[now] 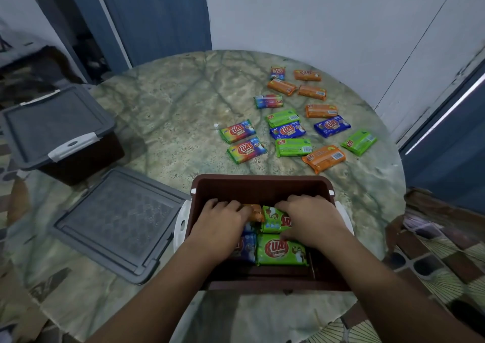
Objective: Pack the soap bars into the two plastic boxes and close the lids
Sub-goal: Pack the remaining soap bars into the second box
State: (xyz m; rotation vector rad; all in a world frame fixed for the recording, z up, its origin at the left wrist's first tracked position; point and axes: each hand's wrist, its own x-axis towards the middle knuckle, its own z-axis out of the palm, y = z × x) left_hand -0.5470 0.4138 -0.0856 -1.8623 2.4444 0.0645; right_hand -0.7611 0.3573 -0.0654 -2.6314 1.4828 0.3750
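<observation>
Open brown plastic box (262, 185) stands at lower centre of the round worktop (170, 122). Both hands are inside it. Left hand (223, 224), fingers curled, rests on an orange soap bar (256, 211); whether it grips cannot be told. Right hand (312, 219) presses on a green soap bar (274, 222); its grip is likewise unclear. Loose soap bars (294, 122) lie scattered upper right, apart from the box. Detached grey lid (118, 222) lies flat at left; closed second box (60, 132) sits at the worktop's left edge.

Brown box (262, 187), grey lid (115, 224), marbled green table (170, 111).
</observation>
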